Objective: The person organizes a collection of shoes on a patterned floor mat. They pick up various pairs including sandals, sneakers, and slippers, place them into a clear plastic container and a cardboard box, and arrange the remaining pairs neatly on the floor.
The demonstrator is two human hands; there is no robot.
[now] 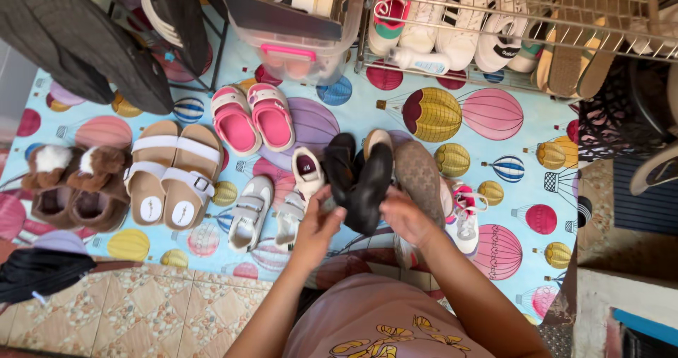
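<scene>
At the lower centre of the frame, a pair of black shoes point(359, 178) is held above the balloon mat point(494, 167). The left hand point(316, 225) is closed on the near shoe's edge; the right hand point(404, 217) is closed on the other side. The step in hand appears to be sorting the pair; a free spot on the mat would be needed next. Beyond lie small white sandals point(251, 212), tan sandals point(173, 174), pink clogs point(252, 118) and, at the top, a wire rack point(522, 5).
</scene>
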